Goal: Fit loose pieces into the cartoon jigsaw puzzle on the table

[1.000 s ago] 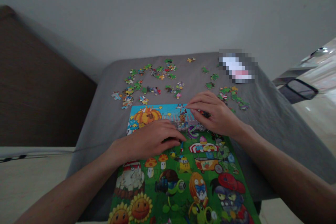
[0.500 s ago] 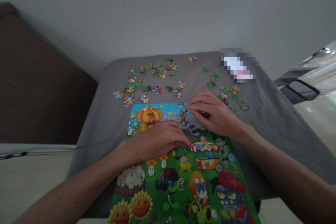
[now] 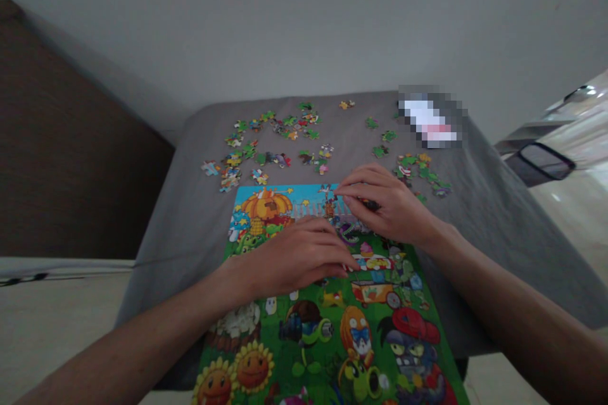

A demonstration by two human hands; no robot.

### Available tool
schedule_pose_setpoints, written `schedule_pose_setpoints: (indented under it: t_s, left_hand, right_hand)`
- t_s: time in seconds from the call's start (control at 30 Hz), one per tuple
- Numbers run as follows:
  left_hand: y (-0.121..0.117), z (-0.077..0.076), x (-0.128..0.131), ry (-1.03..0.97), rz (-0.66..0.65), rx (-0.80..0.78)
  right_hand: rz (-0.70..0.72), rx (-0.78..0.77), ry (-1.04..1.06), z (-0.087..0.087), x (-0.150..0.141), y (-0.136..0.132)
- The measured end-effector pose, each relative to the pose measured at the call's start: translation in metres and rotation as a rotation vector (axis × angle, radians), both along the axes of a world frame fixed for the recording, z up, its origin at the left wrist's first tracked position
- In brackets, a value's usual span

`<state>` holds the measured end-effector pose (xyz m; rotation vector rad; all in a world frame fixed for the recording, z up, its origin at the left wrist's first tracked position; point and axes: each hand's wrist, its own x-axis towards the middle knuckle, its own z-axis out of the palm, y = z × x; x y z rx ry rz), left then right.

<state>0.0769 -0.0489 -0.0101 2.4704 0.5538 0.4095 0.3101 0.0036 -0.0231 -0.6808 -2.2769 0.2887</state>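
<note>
A colourful cartoon jigsaw puzzle point(image 3: 327, 335) lies on the grey cloth-covered table point(image 3: 190, 202), largely assembled. My left hand point(image 3: 297, 256) rests palm down on the middle of the puzzle, fingers stretched forward and lying flat. My right hand point(image 3: 384, 202) hovers over the puzzle's upper right corner with fingers curled, pinching a small dark puzzle piece point(image 3: 370, 204). Loose pieces point(image 3: 270, 139) are scattered on the cloth beyond the puzzle's far edge.
More loose pieces point(image 3: 422, 171) lie to the right of my right hand. A blurred-out flat object point(image 3: 430, 120) sits at the table's far right corner. A brown surface point(image 3: 61, 158) stands on the left, a dark-framed object point(image 3: 541, 161) on the right.
My left hand has slid to the right and toward me across the puzzle, uncovering the pumpkin area. My right hand has stayed in place with its piece.
</note>
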Motion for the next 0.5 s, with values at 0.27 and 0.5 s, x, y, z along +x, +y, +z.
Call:
schedule_pose_setpoints:
  t_s: [0.27,0.5]
  left_hand:
    - [-0.013,0.013,-0.013,0.221,0.135,0.133]
    - [-0.015,0.011,-0.013,0.234,0.032,0.103]
  right_hand:
    - [0.008,0.007,-0.003,-0.001,0.002,0.001]
    - [0.006,-0.003,-0.012,-0.002,0.003,0.001]
